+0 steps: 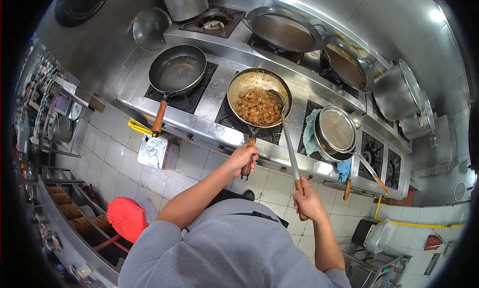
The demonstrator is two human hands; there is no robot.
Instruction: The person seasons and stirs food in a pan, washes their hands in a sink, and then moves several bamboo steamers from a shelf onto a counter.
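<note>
Head view looks down on a person in a grey shirt at a steel stove (207,101), both hands busy at one pan (240,86). That pan sits over a front burner, with chopped brown food (257,108) heaped across its bottom and pale smears up its inner wall. The left hand (243,159) has its fingers curled firmly around the pan's wooden handle, which points toward the person. The right hand (307,202) is wrapped around the wooden end of a long ladle (288,145); the ladle's metal shaft slopes over the pan's rim, and its head rests in the food at the right side. To the left, a black frying pan (178,69) stands on the neighbouring burner, its wooden handle jutting past the stove's front edge. To the right, a round strainer (338,128) lies over another pan, with a blue-green cloth (311,138) just beside it. Behind, two wide shallow pans (284,32) occupy the rear row, and a tall pot (185,4) stands at the back left. A metal tin (152,150) is on the tiled floor below the stove.
</note>
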